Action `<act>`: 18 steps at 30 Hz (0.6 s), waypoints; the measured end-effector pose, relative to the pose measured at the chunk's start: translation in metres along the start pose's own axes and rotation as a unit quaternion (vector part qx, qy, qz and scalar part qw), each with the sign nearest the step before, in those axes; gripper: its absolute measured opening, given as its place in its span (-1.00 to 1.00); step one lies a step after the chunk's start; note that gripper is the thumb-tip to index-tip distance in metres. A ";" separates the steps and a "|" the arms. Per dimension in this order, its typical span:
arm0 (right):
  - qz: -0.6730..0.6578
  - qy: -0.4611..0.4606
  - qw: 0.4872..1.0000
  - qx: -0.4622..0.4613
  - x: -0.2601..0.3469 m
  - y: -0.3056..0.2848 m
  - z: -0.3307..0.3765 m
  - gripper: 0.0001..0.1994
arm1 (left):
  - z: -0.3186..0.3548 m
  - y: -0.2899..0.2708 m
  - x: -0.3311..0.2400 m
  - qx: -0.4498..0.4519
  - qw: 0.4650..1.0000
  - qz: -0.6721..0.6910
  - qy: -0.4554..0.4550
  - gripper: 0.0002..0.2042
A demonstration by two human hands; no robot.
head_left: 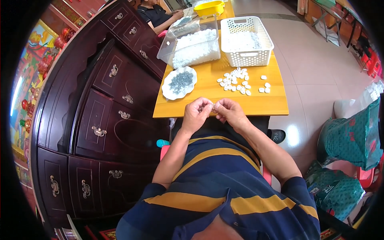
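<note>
Just above the near edge of the table, my left hand (196,114) and my right hand (232,114) meet with fingertips pinched together. Between them is a small white piece (213,107), mostly hidden by the fingers. Beyond my right hand lies a loose pile of small white plastic pieces (235,81) with holes in them, and a few more (264,90) sit to its right. Ahead of my left hand stands a white scalloped dish (168,89) holding many tiny dark grey parts (181,82).
A clear plastic bin (164,51) full of white pieces and a white perforated basket (256,57) stand farther back on the wooden table (200,105). Behind them are a yellow basket (210,8) and another person (154,15). Dark drawers (116,100) line the left; green bags (352,136) fill the right.
</note>
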State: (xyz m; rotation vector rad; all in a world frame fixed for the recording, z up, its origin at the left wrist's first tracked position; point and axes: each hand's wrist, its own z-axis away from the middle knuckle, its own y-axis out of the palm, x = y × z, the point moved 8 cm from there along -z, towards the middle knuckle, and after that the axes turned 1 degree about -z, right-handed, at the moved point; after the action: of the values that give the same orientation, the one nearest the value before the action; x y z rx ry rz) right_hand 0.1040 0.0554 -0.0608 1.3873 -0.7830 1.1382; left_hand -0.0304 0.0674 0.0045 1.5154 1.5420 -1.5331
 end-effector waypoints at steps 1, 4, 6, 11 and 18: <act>0.007 -0.003 1.000 0.002 0.001 0.000 0.000 -0.81 | 0.000 -0.001 0.001 -0.001 1.000 0.000 0.000 -0.93; 0.021 -0.011 1.000 0.003 0.003 -0.001 0.001 -0.82 | 0.000 0.000 -0.004 0.000 1.000 -0.013 0.002 -0.93; 0.032 -0.011 0.999 0.003 0.004 -0.001 0.001 -0.83 | 0.001 0.000 -0.004 -0.004 1.000 0.001 0.002 -0.92; -0.002 -0.006 1.000 -0.013 0.014 -0.003 0.010 -0.86 | 0.000 0.002 0.003 -0.004 0.999 0.027 -0.021 -0.91; -0.030 -0.031 0.998 0.035 0.011 0.008 0.000 -0.87 | 0.004 -0.007 -0.002 -0.001 0.999 0.043 -0.023 -0.91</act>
State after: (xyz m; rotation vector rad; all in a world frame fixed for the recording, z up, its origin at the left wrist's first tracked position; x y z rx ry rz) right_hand 0.1002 0.0562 -0.0484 1.5013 -0.7468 1.0884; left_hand -0.0380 0.0647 0.0078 1.5155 1.4322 -1.5074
